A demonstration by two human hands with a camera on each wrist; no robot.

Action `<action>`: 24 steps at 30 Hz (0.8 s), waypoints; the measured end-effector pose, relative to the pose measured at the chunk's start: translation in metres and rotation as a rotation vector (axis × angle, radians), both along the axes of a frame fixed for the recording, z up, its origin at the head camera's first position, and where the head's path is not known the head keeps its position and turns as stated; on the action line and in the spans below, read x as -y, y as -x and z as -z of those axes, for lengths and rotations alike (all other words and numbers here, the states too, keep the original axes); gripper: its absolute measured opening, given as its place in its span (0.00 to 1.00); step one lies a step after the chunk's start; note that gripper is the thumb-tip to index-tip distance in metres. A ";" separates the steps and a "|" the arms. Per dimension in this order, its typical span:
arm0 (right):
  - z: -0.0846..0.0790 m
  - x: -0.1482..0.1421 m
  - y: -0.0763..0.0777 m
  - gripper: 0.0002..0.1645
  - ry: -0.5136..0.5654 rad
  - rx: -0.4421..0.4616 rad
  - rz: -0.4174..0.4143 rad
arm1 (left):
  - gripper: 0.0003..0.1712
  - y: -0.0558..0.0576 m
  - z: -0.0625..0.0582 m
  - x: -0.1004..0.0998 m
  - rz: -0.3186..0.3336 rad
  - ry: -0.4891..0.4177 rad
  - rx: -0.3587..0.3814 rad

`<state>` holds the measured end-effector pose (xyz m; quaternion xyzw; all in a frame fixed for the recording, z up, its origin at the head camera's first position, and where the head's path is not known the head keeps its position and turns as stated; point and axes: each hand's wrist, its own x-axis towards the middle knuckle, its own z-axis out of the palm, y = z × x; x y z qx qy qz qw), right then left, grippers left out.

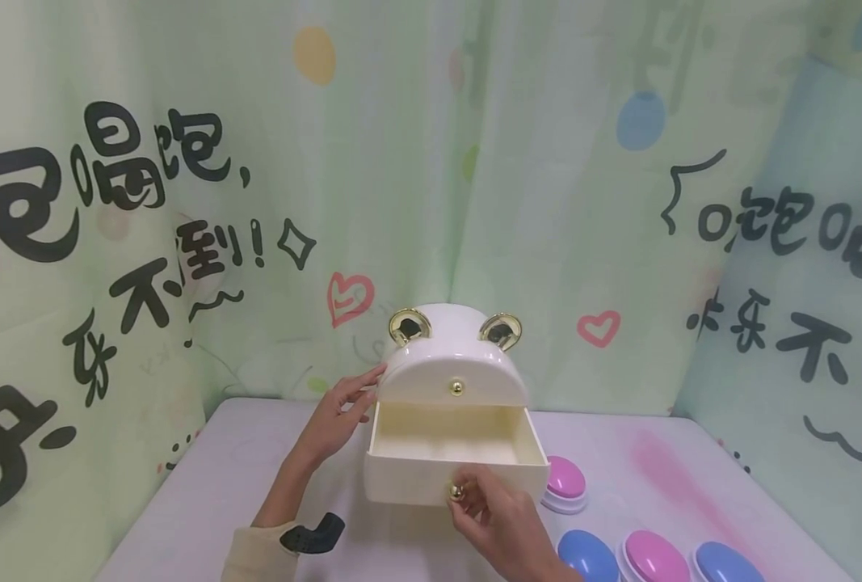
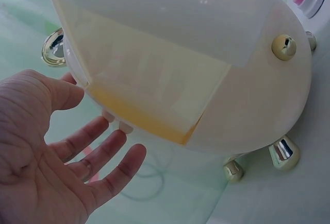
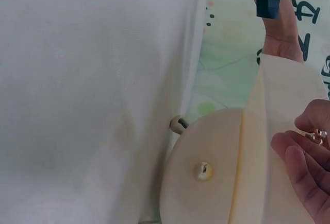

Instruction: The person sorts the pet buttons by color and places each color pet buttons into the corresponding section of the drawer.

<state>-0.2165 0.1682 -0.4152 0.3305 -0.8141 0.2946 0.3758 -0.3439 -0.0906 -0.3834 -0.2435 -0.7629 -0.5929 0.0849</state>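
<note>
Head view: from where I stood, the white case [image 1: 448, 325], with 2 gold-rimmed ears [image 1: 409, 326], sat on the counter [image 1: 191, 517], its lower drawer [image 1: 401, 478] pulled out. The right-hand grip [image 1: 502, 521] was pinched together on the drawer's gold knob [image 1: 457, 490]. The left-hand grip [image 1: 338, 422] lay at the case's left side. 4 pink and blue domes [image 1: 567, 477] were to its right.

Left wrist view: left fingers [image 2: 124, 172] spread apart beside the case.

Right wrist view: thumb and fingers clamped the knob; upper knob [image 3: 203, 171] untouched.
</note>
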 end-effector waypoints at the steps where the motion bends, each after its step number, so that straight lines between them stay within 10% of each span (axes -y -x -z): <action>1: 0.000 0.000 0.000 0.25 0.001 0.006 0.003 | 0.25 0.000 0.000 0.000 0.000 -0.001 0.000; 24: 0.003 -0.017 -0.018 0.29 -0.083 -0.004 0.024 | 0.25 -0.001 -0.001 0.000 0.005 0.001 -0.004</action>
